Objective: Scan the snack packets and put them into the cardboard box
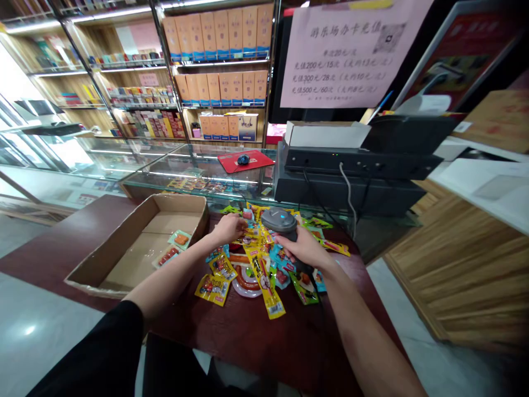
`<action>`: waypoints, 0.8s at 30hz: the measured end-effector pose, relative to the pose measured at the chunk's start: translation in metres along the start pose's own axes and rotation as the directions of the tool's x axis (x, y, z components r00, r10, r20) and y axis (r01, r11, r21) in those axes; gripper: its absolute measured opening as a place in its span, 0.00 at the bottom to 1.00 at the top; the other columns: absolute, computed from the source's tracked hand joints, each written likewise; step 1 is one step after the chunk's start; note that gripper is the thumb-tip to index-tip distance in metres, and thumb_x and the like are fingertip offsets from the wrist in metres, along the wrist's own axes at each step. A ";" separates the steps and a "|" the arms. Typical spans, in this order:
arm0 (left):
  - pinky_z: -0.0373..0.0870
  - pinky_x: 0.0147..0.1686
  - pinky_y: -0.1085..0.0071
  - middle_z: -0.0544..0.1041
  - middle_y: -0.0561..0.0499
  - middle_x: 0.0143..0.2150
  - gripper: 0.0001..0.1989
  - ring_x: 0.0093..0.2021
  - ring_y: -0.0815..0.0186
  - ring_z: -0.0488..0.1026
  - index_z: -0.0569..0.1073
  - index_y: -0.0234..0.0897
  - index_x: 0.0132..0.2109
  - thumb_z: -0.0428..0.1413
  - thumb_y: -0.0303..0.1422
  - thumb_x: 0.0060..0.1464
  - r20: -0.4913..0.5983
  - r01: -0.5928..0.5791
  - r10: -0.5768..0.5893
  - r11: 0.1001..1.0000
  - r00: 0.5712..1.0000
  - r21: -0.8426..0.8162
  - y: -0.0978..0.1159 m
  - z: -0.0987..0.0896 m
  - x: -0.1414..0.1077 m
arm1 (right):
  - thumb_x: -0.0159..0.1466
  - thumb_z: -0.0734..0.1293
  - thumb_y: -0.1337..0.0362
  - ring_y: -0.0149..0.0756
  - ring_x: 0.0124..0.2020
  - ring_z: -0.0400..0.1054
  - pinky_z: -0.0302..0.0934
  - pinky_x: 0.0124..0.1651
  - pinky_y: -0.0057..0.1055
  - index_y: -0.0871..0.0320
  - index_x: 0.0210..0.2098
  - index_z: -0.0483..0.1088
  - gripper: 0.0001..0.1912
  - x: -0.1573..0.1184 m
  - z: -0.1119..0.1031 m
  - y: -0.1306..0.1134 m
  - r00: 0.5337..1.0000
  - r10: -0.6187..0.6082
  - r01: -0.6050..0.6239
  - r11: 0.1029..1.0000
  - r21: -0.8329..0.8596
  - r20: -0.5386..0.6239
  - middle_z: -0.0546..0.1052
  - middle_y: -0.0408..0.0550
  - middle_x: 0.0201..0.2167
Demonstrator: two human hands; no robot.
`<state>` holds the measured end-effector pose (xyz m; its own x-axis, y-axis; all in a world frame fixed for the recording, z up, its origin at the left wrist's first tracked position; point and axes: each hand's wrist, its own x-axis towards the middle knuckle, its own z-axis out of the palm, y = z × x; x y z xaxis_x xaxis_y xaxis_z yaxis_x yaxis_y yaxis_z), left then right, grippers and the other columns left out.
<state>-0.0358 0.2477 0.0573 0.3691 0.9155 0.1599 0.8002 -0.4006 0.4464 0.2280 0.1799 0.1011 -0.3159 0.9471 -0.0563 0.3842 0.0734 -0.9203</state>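
A pile of bright snack packets lies on the dark red table [248, 333]. My right hand [303, 249] is wrapped round the handle of a grey barcode scanner [279, 220], held over the pile. My left hand [231, 227] reaches to the pile's back left, its fingers pressed together at the packets; what they hold, if anything, is too small to tell. Nearest me lies a long yellow packet [266, 284], with a yellow packet [212, 289] to its left. Left of the pile stands an open cardboard box [124, 251] with a few packets [181, 239] inside.
Behind the table is a glass counter [165, 173] with a red mouse pad [264, 159] and black mouse [243, 159]. Dark machines [351, 190] with cables stand at the back right, below a pink sign [343, 60]. Stocked shelves [219, 65] line the wall.
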 end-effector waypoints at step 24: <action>0.75 0.45 0.64 0.84 0.46 0.40 0.31 0.39 0.61 0.81 0.78 0.33 0.44 0.75 0.41 0.33 -0.008 0.124 -0.282 0.448 0.959 -0.885 -0.017 -0.057 -0.031 | 0.63 0.70 0.53 0.30 0.11 0.62 0.62 0.14 0.28 0.53 0.32 0.63 0.14 -0.026 0.031 -0.030 0.992 -0.003 -0.010 0.995 0.098 0.128 0.66 0.36 0.15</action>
<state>-0.0874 0.2277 0.0948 0.1244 0.9916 0.0346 -0.0143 -0.0331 0.9993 0.1984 0.1435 0.1179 -0.4259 0.8989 -0.1027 0.3006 0.0335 -0.9532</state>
